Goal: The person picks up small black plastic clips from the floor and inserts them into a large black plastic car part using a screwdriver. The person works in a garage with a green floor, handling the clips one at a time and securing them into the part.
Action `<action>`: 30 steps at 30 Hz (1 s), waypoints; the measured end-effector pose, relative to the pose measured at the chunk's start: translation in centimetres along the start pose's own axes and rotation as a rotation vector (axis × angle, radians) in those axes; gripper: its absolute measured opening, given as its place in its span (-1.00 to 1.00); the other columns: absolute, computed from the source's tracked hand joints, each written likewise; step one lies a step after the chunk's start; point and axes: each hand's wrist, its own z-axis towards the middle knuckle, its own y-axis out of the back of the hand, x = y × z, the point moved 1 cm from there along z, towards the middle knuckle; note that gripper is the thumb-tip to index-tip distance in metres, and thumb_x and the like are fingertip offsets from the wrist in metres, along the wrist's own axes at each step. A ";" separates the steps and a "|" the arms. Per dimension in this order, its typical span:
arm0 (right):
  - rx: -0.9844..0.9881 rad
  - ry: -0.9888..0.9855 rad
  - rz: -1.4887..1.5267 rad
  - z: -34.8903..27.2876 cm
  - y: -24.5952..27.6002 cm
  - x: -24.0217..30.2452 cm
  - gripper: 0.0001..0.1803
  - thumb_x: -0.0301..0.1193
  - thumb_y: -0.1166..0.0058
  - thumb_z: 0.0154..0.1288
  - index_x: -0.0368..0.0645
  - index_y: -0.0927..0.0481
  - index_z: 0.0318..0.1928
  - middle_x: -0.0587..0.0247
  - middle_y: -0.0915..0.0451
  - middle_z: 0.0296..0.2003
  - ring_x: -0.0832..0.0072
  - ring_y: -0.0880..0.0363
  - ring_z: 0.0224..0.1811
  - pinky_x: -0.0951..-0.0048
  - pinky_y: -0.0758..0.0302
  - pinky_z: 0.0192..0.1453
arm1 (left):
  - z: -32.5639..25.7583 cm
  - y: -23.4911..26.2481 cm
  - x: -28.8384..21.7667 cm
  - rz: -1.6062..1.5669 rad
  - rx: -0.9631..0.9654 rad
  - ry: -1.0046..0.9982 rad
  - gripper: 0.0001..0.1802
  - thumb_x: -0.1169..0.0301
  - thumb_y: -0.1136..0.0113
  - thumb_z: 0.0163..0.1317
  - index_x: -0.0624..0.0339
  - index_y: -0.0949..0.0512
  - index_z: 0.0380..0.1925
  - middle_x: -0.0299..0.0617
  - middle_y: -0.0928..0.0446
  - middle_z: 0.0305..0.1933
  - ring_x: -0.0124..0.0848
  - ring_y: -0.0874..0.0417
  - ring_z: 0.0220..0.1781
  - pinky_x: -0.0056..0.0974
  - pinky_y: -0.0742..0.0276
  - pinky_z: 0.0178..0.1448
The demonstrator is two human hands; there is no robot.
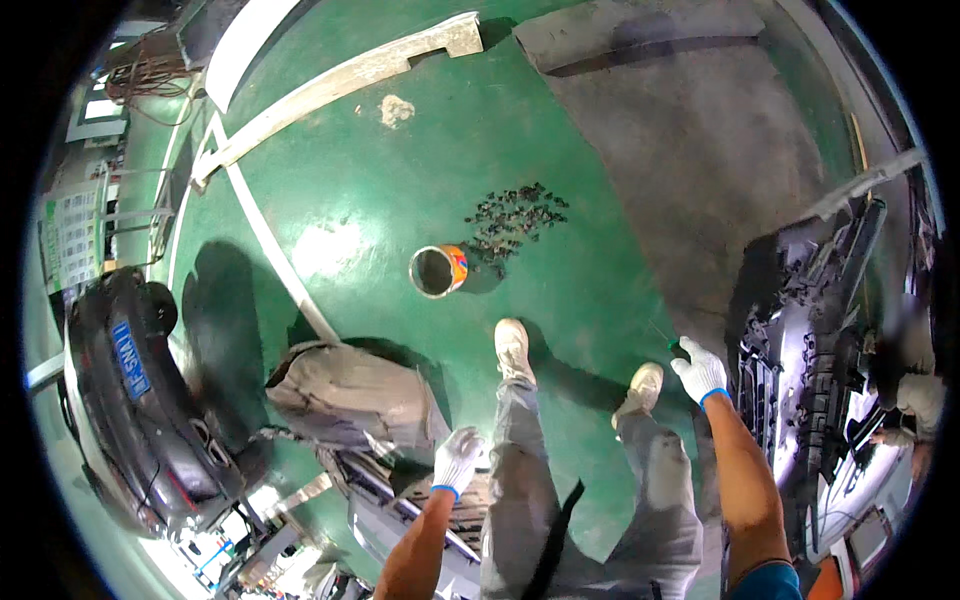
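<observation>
A slim tool with a green handle [674,346] is held in the right hand [702,373], at the right of centre, above a glossy green floor [590,270]; its thin shaft points up and to the left. That hand wears a white glove with a blue cuff (the left one matches), and its fingers are closed around the handle. The left hand [457,461] is lower and nearer the middle, beside the person's left thigh, its fingers slightly bent; whether it grips anything cannot be told. Below the right hand is a pale shoe [640,388], and the other shoe [512,350] is to its left. Ahead of the feet stands an open can [459,268] with an orange label, just beside a scatter of small dark pieces [515,220]. At the far right lies a long dark car part [800,370]; to the left, a brownish-grey cover [355,392] is bunched up, with a dark bumper [150,390] bearing a blue plate farther out. A long pale strip [330,92] curves across the top left.
</observation>
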 end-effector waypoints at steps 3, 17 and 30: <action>0.028 0.014 -0.122 5.6 -2.0 2.9 -0.41 -0.12 -0.16 0.28 0.04 -0.60 0.31 -0.10 -0.69 0.11 -0.08 -0.66 0.13 -0.01 -0.56 0.26 | 9.8 0.0 3.0 -0.002 0.037 0.114 -0.74 0.27 -0.26 0.36 0.09 -0.67 -0.02 -0.04 -0.71 -0.02 -0.08 -0.77 -0.06 -0.10 -0.71 0.02; -0.008 0.165 -0.363 18.3 -7.8 9.9 -0.65 -0.29 -0.22 0.19 -0.06 -0.73 -0.01 -0.07 -0.70 -0.20 -0.05 -0.70 -0.12 -0.03 -0.61 0.02 | 36.2 -3.6 11.0 -0.072 0.000 0.062 -0.58 0.36 -0.32 0.28 0.30 -0.64 0.11 0.05 -0.76 -0.03 -0.23 -0.81 -0.01 -0.21 -0.66 0.11; -0.096 0.345 -0.196 26.5 -5.7 10.1 -0.69 -0.28 -0.30 0.11 -0.16 -0.75 -0.15 0.03 -0.69 -0.25 0.00 -0.70 -0.19 0.01 -0.61 -0.04 | 44.3 -12.3 12.2 0.019 -0.228 -0.044 -0.65 0.36 -0.37 0.26 0.24 -0.68 0.03 -0.05 -0.75 -0.08 -0.31 -0.79 -0.09 -0.23 -0.67 0.08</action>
